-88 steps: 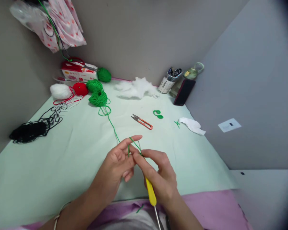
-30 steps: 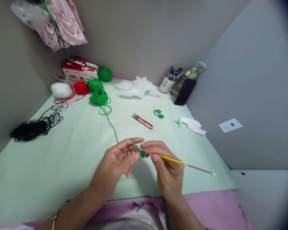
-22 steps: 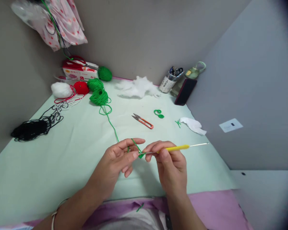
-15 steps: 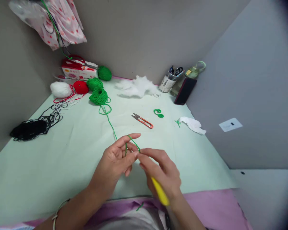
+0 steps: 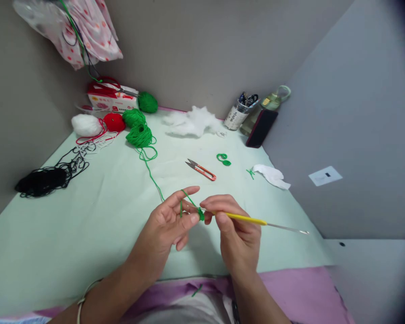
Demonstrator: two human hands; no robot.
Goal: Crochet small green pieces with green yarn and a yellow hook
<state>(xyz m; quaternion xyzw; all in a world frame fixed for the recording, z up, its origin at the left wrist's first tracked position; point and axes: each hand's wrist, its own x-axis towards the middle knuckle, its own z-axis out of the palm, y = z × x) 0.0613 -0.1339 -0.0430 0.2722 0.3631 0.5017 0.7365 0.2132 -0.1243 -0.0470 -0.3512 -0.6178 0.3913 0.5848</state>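
Observation:
Between thumb and fingers, my left hand [image 5: 168, 225] pinches a small piece of green crochet [image 5: 201, 214]. Green yarn [image 5: 157, 186] runs from a loose skein [image 5: 139, 131] at the back left and passes over my raised left index finger. My right hand [image 5: 239, 234] is closed around the yellow handle of a double-ended crochet hook [image 5: 246, 218]. One metal end meets the green piece at my left fingertips; the other points out to the right. Just beyond my hands lie orange thread snips [image 5: 202, 171] and a small curled green crocheted piece [image 5: 223, 159].
Black yarn [image 5: 42, 181], white yarn [image 5: 86, 125] and red yarn [image 5: 114, 122] lie at the left. White stuffing [image 5: 195, 122], a pen cup [image 5: 236, 113] and a leaning phone [image 5: 261, 128] stand along the back. White tissue [image 5: 272, 175] lies at the right. Grey partitions enclose the table.
My right hand has turned, swinging the hook from pointing down toward me to nearly level, pointing right. The green piece now shows at my left fingertips. My left hand has hardly moved.

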